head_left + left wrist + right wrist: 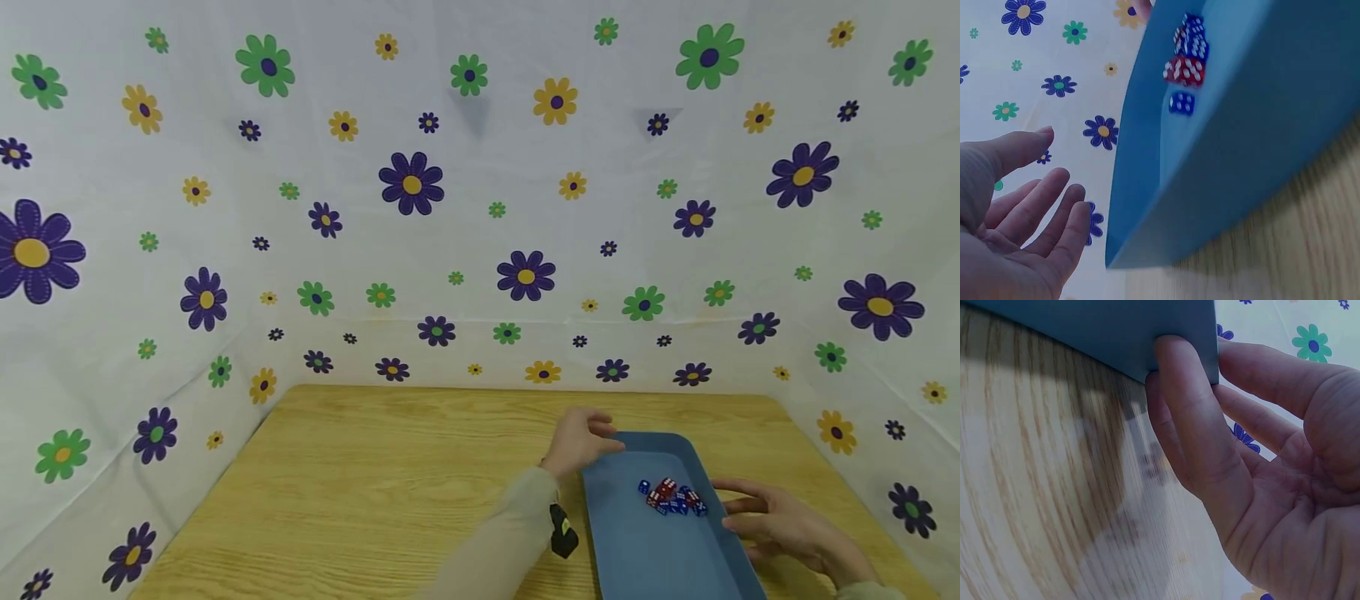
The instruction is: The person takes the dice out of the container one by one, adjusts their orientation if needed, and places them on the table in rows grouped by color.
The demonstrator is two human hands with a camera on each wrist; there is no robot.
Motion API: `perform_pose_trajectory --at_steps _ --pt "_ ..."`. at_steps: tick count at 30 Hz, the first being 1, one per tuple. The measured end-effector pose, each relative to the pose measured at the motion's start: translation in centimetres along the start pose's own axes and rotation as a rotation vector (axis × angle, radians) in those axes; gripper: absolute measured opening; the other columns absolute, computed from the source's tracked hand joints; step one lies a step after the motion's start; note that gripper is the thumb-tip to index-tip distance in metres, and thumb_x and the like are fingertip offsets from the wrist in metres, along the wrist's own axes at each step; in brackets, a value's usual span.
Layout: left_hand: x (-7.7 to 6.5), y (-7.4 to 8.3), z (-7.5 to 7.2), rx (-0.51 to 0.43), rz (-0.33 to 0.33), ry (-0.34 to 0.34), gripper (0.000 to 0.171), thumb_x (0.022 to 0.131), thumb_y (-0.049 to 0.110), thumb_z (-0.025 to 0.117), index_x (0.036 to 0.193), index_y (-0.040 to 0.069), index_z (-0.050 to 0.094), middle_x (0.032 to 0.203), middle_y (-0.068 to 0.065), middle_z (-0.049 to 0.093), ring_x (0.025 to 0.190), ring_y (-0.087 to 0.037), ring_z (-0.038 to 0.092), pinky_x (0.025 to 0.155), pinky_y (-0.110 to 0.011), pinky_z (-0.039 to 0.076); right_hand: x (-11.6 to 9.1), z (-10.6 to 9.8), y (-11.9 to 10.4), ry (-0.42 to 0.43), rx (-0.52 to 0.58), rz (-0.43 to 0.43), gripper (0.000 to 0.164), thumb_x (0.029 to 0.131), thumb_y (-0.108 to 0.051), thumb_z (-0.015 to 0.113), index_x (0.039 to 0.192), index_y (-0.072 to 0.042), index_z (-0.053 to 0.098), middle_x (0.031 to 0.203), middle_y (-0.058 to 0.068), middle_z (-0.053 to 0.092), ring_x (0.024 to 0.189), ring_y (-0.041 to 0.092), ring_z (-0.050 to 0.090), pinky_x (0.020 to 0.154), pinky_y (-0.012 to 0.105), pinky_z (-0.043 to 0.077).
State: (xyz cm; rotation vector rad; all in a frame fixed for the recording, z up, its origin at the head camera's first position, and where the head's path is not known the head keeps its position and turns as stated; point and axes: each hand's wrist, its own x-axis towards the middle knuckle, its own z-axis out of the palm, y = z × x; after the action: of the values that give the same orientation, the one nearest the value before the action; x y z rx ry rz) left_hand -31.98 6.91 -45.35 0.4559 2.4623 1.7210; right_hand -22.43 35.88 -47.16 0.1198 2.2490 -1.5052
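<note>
In the head view, a blue tray point(652, 567) lies on the worktop point(360, 500), nearer its right edge than its left, with its long sides running away from the person and its near end cut off by the bottom of the view. Red and blue dice point(678, 500) sit together in the tray, closer to its right wall than its left, and one blue die point(644, 487) lies just left of the rest. The left hand point(579, 442) is at the tray's far left corner, thumb and fingers apart; the right hand point(783, 521) is at the tray's right wall, fingers a little spread, tips at the rim. A black item point(562, 532) with a yellow mark is at the pale left sleeve point(495, 533). A white cloth point(480, 233) with purple, green and yellow flowers stands behind the worktop and at both sides. In the left wrist view, the left hand's fingers are loosely bent and hold nothing, the thumb is well away from them, and a gap parts them from the tray. The lone die is nearest that hand, with red dice and more blue ones beyond. In the right wrist view, one finger of the right hand lies against the tray's outer wall, and other digits pass behind its edge; whether they pinch it I cannot tell.
</note>
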Motion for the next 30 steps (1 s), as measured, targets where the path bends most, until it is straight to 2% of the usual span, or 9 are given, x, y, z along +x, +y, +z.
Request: perform_pose_trajectory --at_steps 4,9,13,21,30 --pt "0.4 0.4 2.1 -0.045 -0.031 0.008 0.036 0.077 0.008 0.083 0.111 0.006 0.07 0.092 -0.001 0.073 0.084 -0.013 0.067 0.078 -0.034 0.056 -0.1 -0.1 0.1 -0.004 0.005 -0.008 0.073 0.093 -0.015 0.067 0.151 0.001 0.027 0.125 0.025 0.058 0.092 0.023 0.065 0.075 0.042 0.058" --pt "0.6 0.2 4.4 -0.105 -0.103 -0.021 0.032 0.076 0.006 0.083 0.106 0.005 0.071 0.086 0.0 0.072 0.081 -0.014 0.066 0.079 -0.037 0.055 0.0 -0.2 0.2 0.001 0.005 -0.001 0.073 0.093 -0.016 0.068 0.151 0.001 0.027 0.125 0.026 0.058 0.092 0.023 0.065 0.074 0.042 0.058" --pt "0.4 -0.3 5.5 -0.079 -0.14 -0.031 0.031 0.075 0.003 0.083 0.103 0.004 0.071 0.084 -0.002 0.073 0.081 -0.016 0.066 0.08 -0.04 0.055 0.1 -0.2 0.2 -0.004 0.005 -0.005 0.073 0.093 -0.016 0.068 0.151 0.001 0.027 0.127 0.028 0.056 0.093 0.023 0.065 0.074 0.042 0.058" --pt "-0.4 -0.8 6.2 0.015 -0.159 -0.087 0.033 0.07 -0.004 0.083 0.1 0.004 0.072 0.082 -0.001 0.073 0.074 -0.013 0.065 0.078 -0.037 0.055 0.2 -0.2 0.3 -0.024 0.024 -0.012 0.073 0.093 -0.015 0.067 0.152 0.001 0.026 0.128 0.029 0.055 0.095 0.024 0.065 0.076 0.043 0.058" --pt "-0.9 -0.6 6.4 0.07 -0.166 -0.148 0.039 0.067 -0.01 0.083 0.101 0.008 0.074 0.086 0.0 0.074 0.081 -0.012 0.064 0.082 -0.034 0.054 0.3 -0.4 0.5 -0.039 0.034 -0.021 0.074 0.093 -0.016 0.067 0.152 0.001 0.025 0.128 0.028 0.055 0.096 0.024 0.065 0.077 0.044 0.058"
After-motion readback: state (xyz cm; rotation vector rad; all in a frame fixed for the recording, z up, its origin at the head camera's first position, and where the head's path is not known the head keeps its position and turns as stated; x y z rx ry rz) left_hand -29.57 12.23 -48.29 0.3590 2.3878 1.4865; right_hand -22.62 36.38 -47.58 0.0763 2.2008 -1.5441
